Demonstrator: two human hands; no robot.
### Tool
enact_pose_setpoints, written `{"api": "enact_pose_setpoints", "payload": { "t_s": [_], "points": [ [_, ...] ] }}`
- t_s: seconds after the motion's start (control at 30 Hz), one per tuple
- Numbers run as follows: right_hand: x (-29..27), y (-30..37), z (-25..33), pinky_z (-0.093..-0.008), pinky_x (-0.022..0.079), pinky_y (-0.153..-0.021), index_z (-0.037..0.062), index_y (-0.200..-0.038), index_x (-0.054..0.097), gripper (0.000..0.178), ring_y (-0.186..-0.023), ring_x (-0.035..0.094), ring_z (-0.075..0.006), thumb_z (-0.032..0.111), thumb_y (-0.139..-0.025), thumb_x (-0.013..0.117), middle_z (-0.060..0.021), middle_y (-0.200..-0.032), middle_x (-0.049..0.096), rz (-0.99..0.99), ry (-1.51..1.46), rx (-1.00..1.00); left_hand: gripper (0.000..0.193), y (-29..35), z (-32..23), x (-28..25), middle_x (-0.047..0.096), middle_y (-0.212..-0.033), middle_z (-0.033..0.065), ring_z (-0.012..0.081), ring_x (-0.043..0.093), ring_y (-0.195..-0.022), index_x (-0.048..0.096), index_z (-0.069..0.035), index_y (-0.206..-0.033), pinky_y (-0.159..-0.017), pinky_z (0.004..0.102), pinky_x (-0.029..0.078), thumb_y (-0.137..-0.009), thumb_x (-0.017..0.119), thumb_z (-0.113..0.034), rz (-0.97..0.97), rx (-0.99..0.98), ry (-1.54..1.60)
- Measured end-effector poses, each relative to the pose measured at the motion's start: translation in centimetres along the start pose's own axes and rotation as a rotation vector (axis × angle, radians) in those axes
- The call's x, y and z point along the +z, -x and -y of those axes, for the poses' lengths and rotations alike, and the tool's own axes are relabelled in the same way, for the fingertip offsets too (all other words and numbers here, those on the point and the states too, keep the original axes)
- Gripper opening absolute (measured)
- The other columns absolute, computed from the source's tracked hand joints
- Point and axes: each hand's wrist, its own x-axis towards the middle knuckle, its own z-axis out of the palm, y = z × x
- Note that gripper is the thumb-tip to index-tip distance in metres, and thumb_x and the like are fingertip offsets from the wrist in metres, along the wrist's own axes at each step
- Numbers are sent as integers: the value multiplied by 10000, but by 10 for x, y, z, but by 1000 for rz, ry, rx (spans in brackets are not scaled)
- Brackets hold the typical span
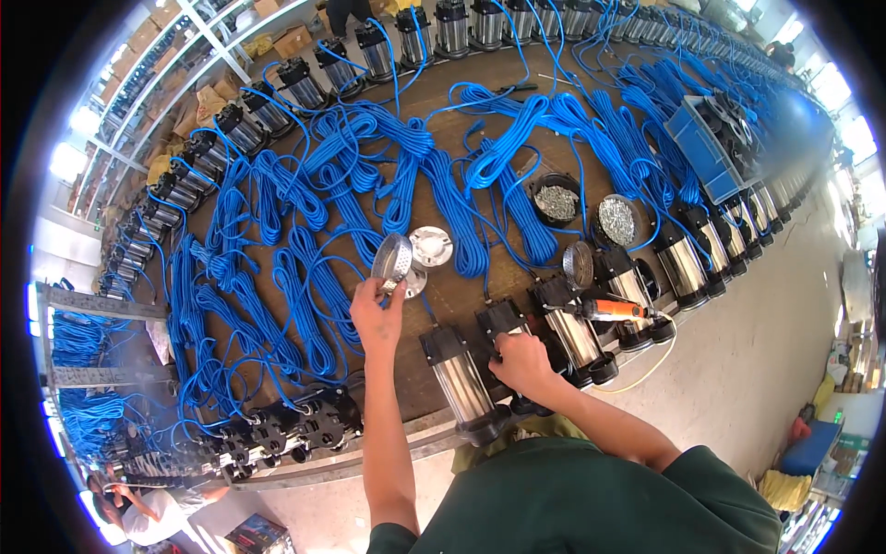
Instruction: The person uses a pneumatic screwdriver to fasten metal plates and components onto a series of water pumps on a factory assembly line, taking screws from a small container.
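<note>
Raised over the workbench, my left hand [377, 314] pinches a round perforated metal strainer [394, 258] by its lower edge. Two shiny metal discs with holes lie just right of it, the upper disc [431, 246] the plainer to see. My right hand [523, 365] is closed at the upper body of a submersible pump [501, 319] with a black top, standing at the near edge of the bench; its fingertips are partly hidden. To the left leans another steel-bodied pump [464, 383]. An orange power screwdriver [614, 309] rests across the pumps on the right.
Coiled blue cables [397, 185] cover much of the bench. Black bowls of screws [616, 222] stand beyond the right-hand pumps, near a second perforated strainer [579, 265]. A blue crate [703, 152] holds black parts. Pumps line the bench edges; another person [152, 512] is at lower left.
</note>
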Motion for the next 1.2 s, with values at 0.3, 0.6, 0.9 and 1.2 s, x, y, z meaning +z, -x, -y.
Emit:
{"api": "enact_pose_setpoints", "payload": {
  "t_s": [0.3,0.6,0.9,1.2],
  "points": [
    [-16,-116,24,-416,530,-790,-3,-1116,571,546,-1020,624,-334,291,-704,777,-178,-1054,632,-54,145,-191,222,13,64,42,614,-1015,182,382,579,-961,658,-1,-856,-816,451,463,-775,749,-186,-85,260,-186],
    [14,-258,0,-439,337,-984,-38,-1413,349,1181,-1183,483,-333,435,-473,884,-196,-1247,536,-20,374,-551,331,-21,112,85,684,-889,204,385,651,-846,644,21,-920,-780,452,503,-709,765,-203,-72,-316,-260],
    [-108,-142,-64,-421,482,-915,2,-1280,487,980,-1062,546,-349,320,-450,899,-189,-1120,551,-276,14,-357,286,-16,-40,69,663,-930,123,188,651,-688,620,82,-1062,-506,279,547,-812,645,-53,171,-498,596],
    [-257,-114,-319,-473,475,-955,-15,-1350,324,1108,-1182,495,-429,441,-515,892,-258,-1256,475,-478,248,378,291,18,-90,198,654,-837,109,205,646,-666,657,53,-992,-474,332,546,-769,733,-117,353,-522,403]
  ]
}}
